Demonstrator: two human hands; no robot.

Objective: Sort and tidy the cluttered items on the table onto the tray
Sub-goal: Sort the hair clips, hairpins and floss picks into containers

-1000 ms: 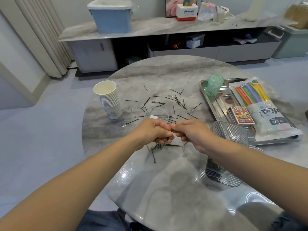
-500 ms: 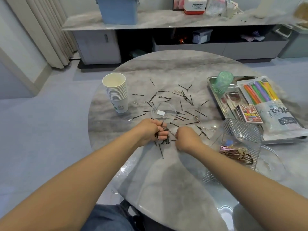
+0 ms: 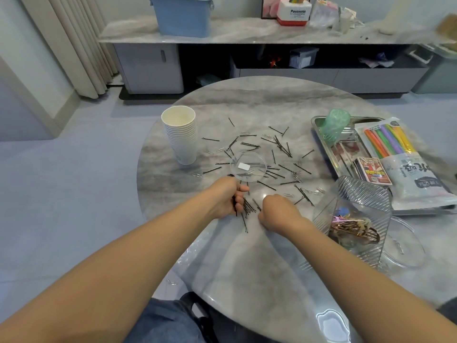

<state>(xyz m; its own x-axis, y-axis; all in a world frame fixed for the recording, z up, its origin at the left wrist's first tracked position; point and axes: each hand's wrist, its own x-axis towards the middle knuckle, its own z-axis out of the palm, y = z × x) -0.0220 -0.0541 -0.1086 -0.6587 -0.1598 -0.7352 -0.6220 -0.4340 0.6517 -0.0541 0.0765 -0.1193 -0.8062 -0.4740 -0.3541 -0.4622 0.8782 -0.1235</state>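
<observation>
**Hairpins partly gathered on worktop, tray at right**

Left hand (image 3: 226, 199) grips a bundle of black hairpins (image 3: 247, 207), its ends hidden in the fist. Right hand (image 3: 277, 211) is curled knuckles-up; whether it holds anything cannot be told. Thin wire pins lie scattered across the round marble worktop (image 3: 247, 256). The steel tray (image 3: 319, 122) is cut off by a ribbed clear container (image 3: 358, 201).

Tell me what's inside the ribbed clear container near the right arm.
The ribbed clear container holds hair clips: brownish ones, a pinkish one, something blue behind them. Whatever lies beneath the clips is covered, and the ribbing blurs finer detail.
</observation>
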